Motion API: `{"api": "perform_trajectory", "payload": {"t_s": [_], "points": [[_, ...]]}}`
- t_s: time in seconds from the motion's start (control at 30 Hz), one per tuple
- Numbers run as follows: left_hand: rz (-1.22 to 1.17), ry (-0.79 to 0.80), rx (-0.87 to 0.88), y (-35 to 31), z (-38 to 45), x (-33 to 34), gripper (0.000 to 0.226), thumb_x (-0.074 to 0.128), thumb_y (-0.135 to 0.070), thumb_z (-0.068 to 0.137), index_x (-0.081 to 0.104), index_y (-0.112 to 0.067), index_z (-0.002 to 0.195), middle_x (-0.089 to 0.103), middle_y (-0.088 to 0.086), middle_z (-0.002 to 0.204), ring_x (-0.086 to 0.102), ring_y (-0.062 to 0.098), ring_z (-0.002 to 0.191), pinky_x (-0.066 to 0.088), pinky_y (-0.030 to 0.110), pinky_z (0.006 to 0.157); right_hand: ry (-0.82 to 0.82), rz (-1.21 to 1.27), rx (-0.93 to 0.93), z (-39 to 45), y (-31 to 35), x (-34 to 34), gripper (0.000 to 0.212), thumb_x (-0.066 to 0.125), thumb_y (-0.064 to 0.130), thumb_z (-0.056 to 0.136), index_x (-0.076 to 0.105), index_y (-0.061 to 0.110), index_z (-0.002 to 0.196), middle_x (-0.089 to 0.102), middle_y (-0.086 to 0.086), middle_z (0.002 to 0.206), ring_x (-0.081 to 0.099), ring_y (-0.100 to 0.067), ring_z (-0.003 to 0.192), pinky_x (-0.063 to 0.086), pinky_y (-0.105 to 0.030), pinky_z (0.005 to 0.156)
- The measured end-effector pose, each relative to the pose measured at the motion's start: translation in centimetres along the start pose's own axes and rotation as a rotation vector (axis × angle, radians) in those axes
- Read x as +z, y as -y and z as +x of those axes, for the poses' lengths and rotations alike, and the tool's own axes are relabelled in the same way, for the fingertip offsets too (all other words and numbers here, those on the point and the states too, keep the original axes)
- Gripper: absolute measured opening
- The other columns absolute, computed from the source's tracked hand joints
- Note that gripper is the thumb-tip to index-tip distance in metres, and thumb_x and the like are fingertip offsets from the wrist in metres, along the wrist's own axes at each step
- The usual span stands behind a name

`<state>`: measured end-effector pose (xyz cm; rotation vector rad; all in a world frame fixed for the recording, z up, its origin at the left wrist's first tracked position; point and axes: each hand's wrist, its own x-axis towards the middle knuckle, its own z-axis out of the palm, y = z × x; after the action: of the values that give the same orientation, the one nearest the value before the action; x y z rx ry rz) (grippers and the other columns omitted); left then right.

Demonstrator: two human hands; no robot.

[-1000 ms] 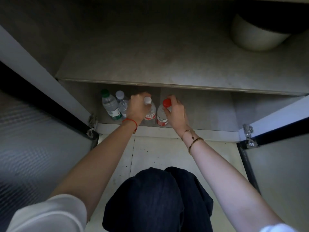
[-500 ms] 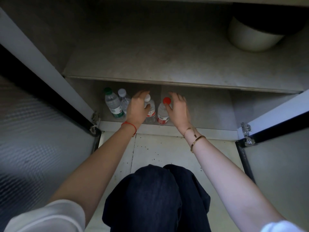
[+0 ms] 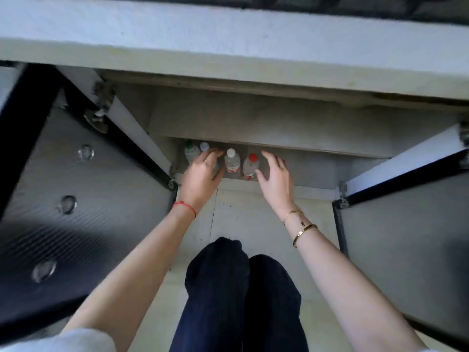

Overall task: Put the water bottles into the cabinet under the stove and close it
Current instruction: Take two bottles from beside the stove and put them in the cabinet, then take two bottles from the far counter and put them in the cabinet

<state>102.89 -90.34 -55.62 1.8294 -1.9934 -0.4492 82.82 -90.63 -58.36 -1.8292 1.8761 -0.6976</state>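
Several water bottles stand upright on the bottom shelf of the open cabinet (image 3: 317, 171). A green-capped bottle (image 3: 190, 151) and a pale-capped bottle (image 3: 204, 146) are at the far left, partly hidden by my left hand (image 3: 203, 177). A white-capped bottle (image 3: 232, 162) and a red-capped bottle (image 3: 250, 165) stand between my hands. My left hand is open, fingers spread, beside the white-capped bottle. My right hand (image 3: 275, 179) is open just right of the red-capped bottle, apart from it.
Both cabinet doors hang open: the left door (image 3: 76, 199) with ribbed glass and round fittings, the right door (image 3: 406, 224) on the other side. The counter edge (image 3: 228, 47) juts out above. My dark-trousered knees (image 3: 241, 288) sit on the pale floor.
Both hands have let go of the white-capped and red-capped bottles and drawn back with fingers spread. My head has risen, so the counter edge now shows above.
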Motion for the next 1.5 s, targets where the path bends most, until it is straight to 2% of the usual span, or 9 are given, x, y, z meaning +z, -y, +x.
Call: {"api": "perform_trajectory", "payload": {"t_s": [0.13, 0.3, 0.53, 0.7, 0.9, 1.1, 1.23, 1.4, 1.5], "points": [[0.059, 0.029, 0.017, -4.1, -3.4, -7.6, 0.041, 0.063, -0.021, 0.086, 0.059, -0.017, 0.127, 0.063, 0.003, 0.127, 0.059, 0.026, 0.114, 0.054, 0.04, 0.087, 0.047, -0.045, 0.02, -3.7, 4.9, -7.5, 0.05, 0.063, 0.025, 0.091, 0.047, 0.017, 0.138, 0.058, -0.009, 0.133, 0.054, -0.028, 0.121, 0.052, -0.039, 0.094], [0.019, -0.013, 0.047, -10.3, -7.5, -17.6, 0.037, 0.064, -0.019, 0.086, 0.062, -0.013, 0.123, 0.065, 0.004, 0.123, 0.06, 0.025, 0.113, 0.052, 0.04, 0.093, 0.047, -0.072, 0.009, -8.5, 10.5, -17.4, 0.051, 0.062, 0.025, 0.093, 0.046, 0.015, 0.14, 0.057, -0.007, 0.135, 0.049, -0.026, 0.125, 0.045, -0.038, 0.103], [-0.013, -0.076, 0.071, -18.4, -12.8, -29.5, 0.038, 0.067, -0.015, 0.083, 0.063, -0.013, 0.12, 0.066, 0.004, 0.123, 0.059, 0.024, 0.116, 0.05, 0.039, 0.097, -0.046, -0.063, -0.042, -14.9, 17.9, -30.8, 0.05, 0.062, 0.024, 0.092, 0.048, 0.013, 0.139, 0.057, -0.005, 0.134, 0.047, -0.024, 0.125, 0.04, -0.033, 0.104], [-0.029, -0.096, 0.127, -22.3, -15.5, -34.9, 0.037, 0.067, -0.018, 0.086, 0.062, -0.013, 0.123, 0.064, 0.003, 0.126, 0.057, 0.022, 0.119, 0.049, 0.039, 0.099, -0.14, -0.064, -0.052, -18.6, 20.9, -37.2, 0.048, 0.063, 0.024, 0.092, 0.049, 0.013, 0.137, 0.058, -0.005, 0.131, 0.05, -0.025, 0.123, 0.041, -0.034, 0.105], [-0.058, -0.061, 0.222, -25.4, -16.2, -38.5, 0.04, 0.066, -0.025, 0.089, 0.059, -0.015, 0.127, 0.062, 0.002, 0.129, 0.054, 0.021, 0.124, 0.048, 0.043, 0.102, -0.233, -0.085, -0.037, -22.7, 22.6, -41.8, 0.049, 0.063, 0.026, 0.091, 0.05, 0.013, 0.136, 0.059, -0.004, 0.13, 0.049, -0.019, 0.124, 0.045, -0.036, 0.104], [-0.088, 0.001, 0.344, -27.8, -15.7, -39.8, 0.042, 0.067, -0.025, 0.088, 0.058, -0.016, 0.129, 0.062, 0.002, 0.128, 0.054, 0.021, 0.123, 0.047, 0.043, 0.103, -0.323, -0.116, 0.064, -26.0, 23.1, -44.2, 0.047, 0.064, 0.025, 0.092, 0.05, 0.015, 0.136, 0.058, -0.001, 0.131, 0.049, -0.018, 0.124, 0.037, -0.023, 0.104], [-0.09, 0.076, 0.467, -29.7, -14.8, -39.6, 0.041, 0.066, -0.027, 0.089, 0.059, -0.016, 0.128, 0.063, 0.001, 0.127, 0.056, 0.021, 0.12, 0.048, 0.041, 0.102, -0.413, -0.121, 0.177, -28.5, 22.7, -45.5, 0.049, 0.064, 0.026, 0.091, 0.05, 0.015, 0.136, 0.059, -0.002, 0.128, 0.051, -0.019, 0.122, 0.044, -0.03, 0.103], [-0.105, 0.166, 0.644, -33.9, -14.0, -38.2, 0.041, 0.064, -0.028, 0.09, 0.057, -0.017, 0.129, 0.062, 0.001, 0.126, 0.056, 0.021, 0.118, 0.049, 0.047, 0.098, -0.564, -0.117, 0.347, -32.6, 21.7, -47.1, 0.051, 0.063, 0.029, 0.091, 0.049, 0.017, 0.138, 0.058, -0.001, 0.129, 0.05, -0.019, 0.121, 0.046, -0.04, 0.101], [-0.144, 0.216, 0.761, -37.2, -14.1, -36.9, 0.039, 0.064, -0.026, 0.09, 0.059, -0.016, 0.127, 0.063, 0.003, 0.125, 0.057, 0.022, 0.118, 0.049, 0.048, 0.098, -0.626, -0.114, 0.447, -35.1, 20.9, -48.1, 0.051, 0.064, 0.028, 0.091, 0.049, 0.017, 0.138, 0.058, 0.0, 0.131, 0.048, -0.017, 0.122, 0.045, -0.037, 0.102]]}}
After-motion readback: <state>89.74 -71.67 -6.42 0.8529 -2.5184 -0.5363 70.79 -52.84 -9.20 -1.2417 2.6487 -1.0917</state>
